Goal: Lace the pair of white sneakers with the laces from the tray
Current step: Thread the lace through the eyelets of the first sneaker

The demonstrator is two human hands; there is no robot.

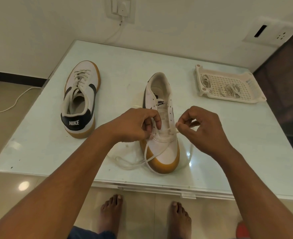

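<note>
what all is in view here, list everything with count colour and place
laced sneaker: 1, white, black swoosh, gum sole, table left
part-laced sneaker: 1, same colours, table centre, toe toward the person
lace: 1, off-white, through that sneaker's lowest eyelets, trailing over the toe
tray: 1, white plastic lattice, table right
spare laces: 2 bundles, off-white, in the tray
table: 1, pale, glossy top
charger: 1, white, wall socket behind table
cable: 1, white, floor at left
feet: 2, bare, floor below table edge
left hand: 1, pinches lace, sneaker's left side
right hand: 1, pinches lace, right side
</note>
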